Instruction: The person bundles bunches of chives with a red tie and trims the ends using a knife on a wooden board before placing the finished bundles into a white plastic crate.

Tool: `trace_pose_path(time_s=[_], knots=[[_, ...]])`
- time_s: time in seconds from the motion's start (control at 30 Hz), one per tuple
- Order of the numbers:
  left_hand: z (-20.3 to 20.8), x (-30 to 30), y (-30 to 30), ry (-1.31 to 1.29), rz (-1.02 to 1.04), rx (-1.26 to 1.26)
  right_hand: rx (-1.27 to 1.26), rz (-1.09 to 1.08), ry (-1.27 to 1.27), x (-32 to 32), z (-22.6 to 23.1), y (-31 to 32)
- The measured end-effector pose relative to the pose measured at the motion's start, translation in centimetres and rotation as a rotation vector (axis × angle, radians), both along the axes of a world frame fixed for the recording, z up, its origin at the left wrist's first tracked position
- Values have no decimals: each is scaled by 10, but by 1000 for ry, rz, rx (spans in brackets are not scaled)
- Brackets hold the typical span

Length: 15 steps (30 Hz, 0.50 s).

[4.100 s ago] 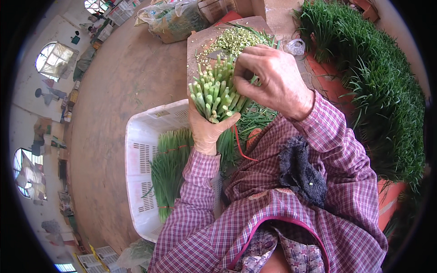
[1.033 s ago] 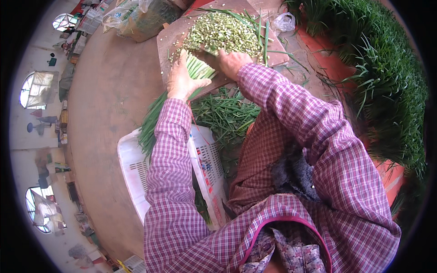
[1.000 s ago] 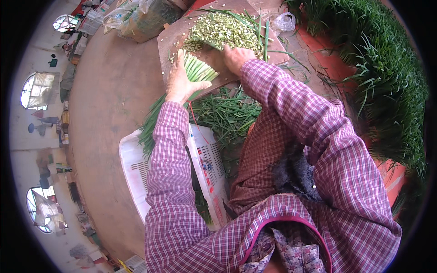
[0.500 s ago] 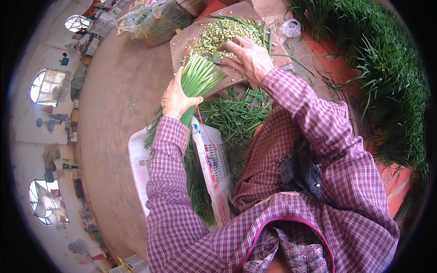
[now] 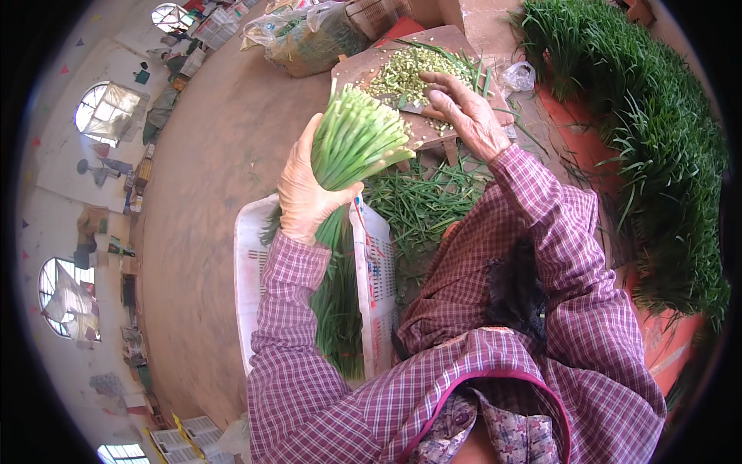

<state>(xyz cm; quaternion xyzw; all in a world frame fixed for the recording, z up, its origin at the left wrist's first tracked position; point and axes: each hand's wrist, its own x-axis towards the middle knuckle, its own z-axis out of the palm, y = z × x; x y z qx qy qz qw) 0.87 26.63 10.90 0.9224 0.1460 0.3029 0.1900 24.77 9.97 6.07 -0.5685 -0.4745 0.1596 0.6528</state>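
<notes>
Head view, looking down over a seated person in a plaid purple shirt. Half a second earlier the bundle lay low against the board; now the left hand [image 5: 308, 193] has lifted the bundle of green chives [image 5: 352, 147] clear of it, cut pale ends fanned upward and toward the board, dark leaf tips trailing down. The fingers are wrapped tightly round the middle of the bunch, thumb pressed across the front. That lift suggests, as a judgement, that the stalks are being squared up in the fist before they meet the board again.

The right hand [image 5: 464, 116] has moved back onto the wooden chopping board [image 5: 355, 71], palm down, fingers curved over something at the board's near edge. A dark blade seems to lie beneath them, but whether they grip it cannot be told. A heap of chopped pale green pieces [image 5: 402, 71] covers the board's far half.

Containers next. A white slatted plastic crate [image 5: 251, 271] stands on the floor just below the left hand; long dark chive leaves lie in it, and the hanging tips of the held bunch reach into it. A clear plastic bag [image 5: 305, 35] holding more greens sits beyond the board. Loose chives [image 5: 421, 205] are strewn between crate and board. Along the right side a great bank of uncut chives [image 5: 657, 147] is piled on a red surface.
</notes>
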Motion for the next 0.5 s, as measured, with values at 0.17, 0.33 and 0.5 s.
trace_pose_path(time_s=[0.17, 0.33, 0.5], knots=[[32, -27, -4, -105, -285, -971, 160, 224, -39, -57, 69, 5], [24, -50, -2, -153, -329, -1538, 268, 34, -16, -65, 82, 26], [-8, -65, -9, -180, -445, -1580, 255, 5, 46, -64, 87, 10]])
